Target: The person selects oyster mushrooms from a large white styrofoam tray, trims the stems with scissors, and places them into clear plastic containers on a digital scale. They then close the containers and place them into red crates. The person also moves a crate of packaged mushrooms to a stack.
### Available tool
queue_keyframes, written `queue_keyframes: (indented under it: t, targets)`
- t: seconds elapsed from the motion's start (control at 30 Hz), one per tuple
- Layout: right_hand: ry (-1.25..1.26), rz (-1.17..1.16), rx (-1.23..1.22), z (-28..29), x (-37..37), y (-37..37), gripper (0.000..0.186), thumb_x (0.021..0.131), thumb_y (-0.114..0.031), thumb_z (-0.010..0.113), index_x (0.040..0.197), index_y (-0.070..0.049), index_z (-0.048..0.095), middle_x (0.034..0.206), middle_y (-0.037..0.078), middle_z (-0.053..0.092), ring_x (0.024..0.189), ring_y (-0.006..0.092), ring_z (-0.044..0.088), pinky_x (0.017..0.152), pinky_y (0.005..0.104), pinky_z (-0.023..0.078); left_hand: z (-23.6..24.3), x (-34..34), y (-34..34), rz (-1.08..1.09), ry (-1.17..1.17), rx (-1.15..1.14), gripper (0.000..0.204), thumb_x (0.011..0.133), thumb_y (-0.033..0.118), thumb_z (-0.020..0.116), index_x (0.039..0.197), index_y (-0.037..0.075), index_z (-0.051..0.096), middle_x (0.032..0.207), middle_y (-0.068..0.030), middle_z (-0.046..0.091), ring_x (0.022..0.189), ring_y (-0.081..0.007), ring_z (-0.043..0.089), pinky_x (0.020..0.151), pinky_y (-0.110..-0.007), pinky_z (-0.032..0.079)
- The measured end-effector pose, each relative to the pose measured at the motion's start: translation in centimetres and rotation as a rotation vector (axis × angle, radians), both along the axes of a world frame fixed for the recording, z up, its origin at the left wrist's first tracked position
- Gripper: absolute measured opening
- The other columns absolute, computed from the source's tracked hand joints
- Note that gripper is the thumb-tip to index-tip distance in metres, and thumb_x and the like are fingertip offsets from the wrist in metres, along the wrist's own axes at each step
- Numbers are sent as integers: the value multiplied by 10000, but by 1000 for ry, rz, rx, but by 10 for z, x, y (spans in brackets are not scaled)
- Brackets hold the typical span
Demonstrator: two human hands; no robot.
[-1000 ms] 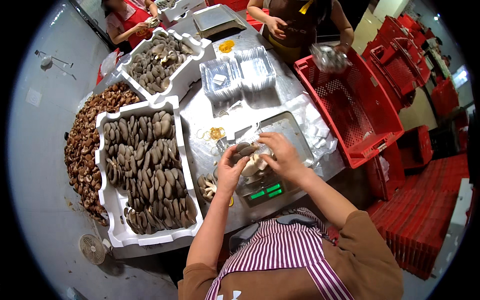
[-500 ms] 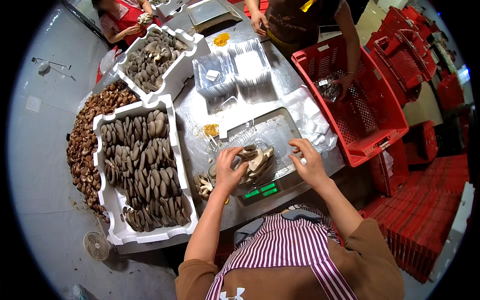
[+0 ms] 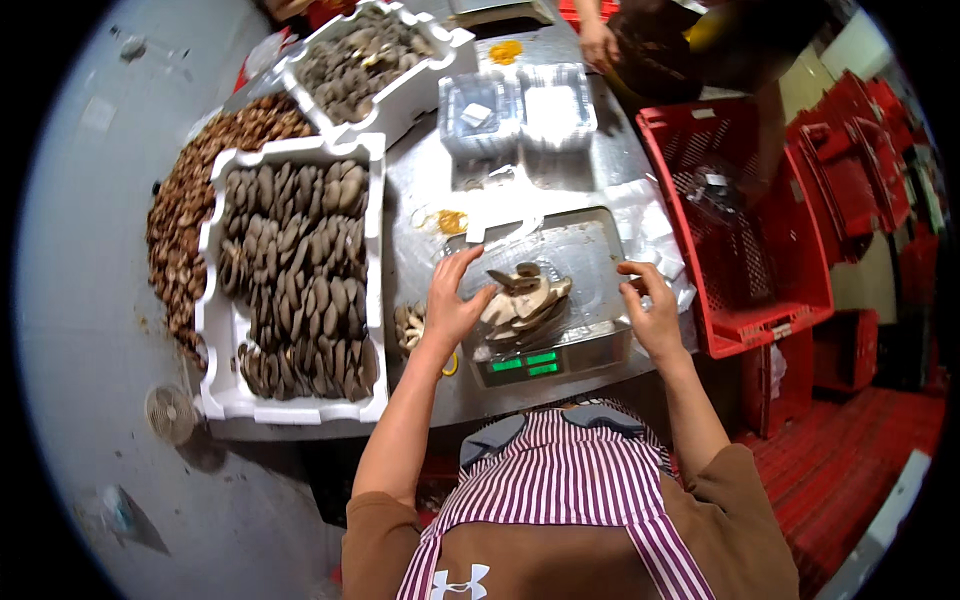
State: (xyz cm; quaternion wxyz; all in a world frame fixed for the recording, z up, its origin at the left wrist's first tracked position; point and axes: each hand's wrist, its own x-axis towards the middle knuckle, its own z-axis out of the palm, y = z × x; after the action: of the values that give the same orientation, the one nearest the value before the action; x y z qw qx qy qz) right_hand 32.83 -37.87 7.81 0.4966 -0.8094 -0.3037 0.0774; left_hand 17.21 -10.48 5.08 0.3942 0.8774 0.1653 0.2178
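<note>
Evidently both hands are clear of the load. Clump of grey-brown and cream oyster mushrooms lies on the flat pan of a metal scale with green-lit display, near the pan's front; whether clear plastic lies beneath is hard to tell.

Left hand: fingers spread, thumb just beside the clump's left side. Right hand: fingers curled, their tips apart from the thumb, near the pan's right edge; nothing visible between them. Hands off, presumably, so only the mushrooms weigh on the pan.

White foam box with scalloped rim sits left on the shiny metal worktop, its mushrooms packed in rows, likely for easy reach. Stacked clear plastic trays and yellow-orange rubber bands lie beyond the scale, probably to keep the near side free.
</note>
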Motion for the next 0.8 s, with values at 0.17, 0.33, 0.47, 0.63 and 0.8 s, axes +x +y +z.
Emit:
queue_keyframes:
  t: [0.17,0.33,0.47,0.63,0.8]
  targets:
    - [42,52,-3,-11,13,-5,234,889,6,590,1119,-7,624,1023,90,660,776,148,633,716,280,502,19,-12,16,78,-6,-24,504,755,94,738,1242,72,606,1190,-99,641,1159,-269,573,1001,-371,439]
    - [27,121,-3,-18,25,-2,218,893,5,593,1110,10,622,1017,92,675,765,139,643,704,271,511,19,-15,16,67,9,-23,513,761,136,741,1253,84,607,1213,-89,638,1173,-269,564,1019,-372,431]
    - [35,172,0,-20,31,3,198,907,-8,591,1101,11,624,1008,95,682,764,135,646,702,270,516,18,-7,7,35,30,-39,528,761,153,743,1266,95,603,1220,-92,632,1188,-275,549,1033,-379,426]
    - [53,209,6,-24,35,11,175,913,-18,596,1080,16,635,976,97,697,774,146,668,700,272,529,7,8,-6,-34,121,17,553,762,161,747,1291,109,593,1225,-114,618,1195,-285,538,1043,-384,425]
    - [134,250,-59,-27,40,17,183,931,-21,564,1094,29,630,989,105,694,831,153,670,747,281,547,-6,13,-7,-97,145,182,488,760,146,754,1225,111,609,1018,-75,663,1026,-296,594,924,-407,460]
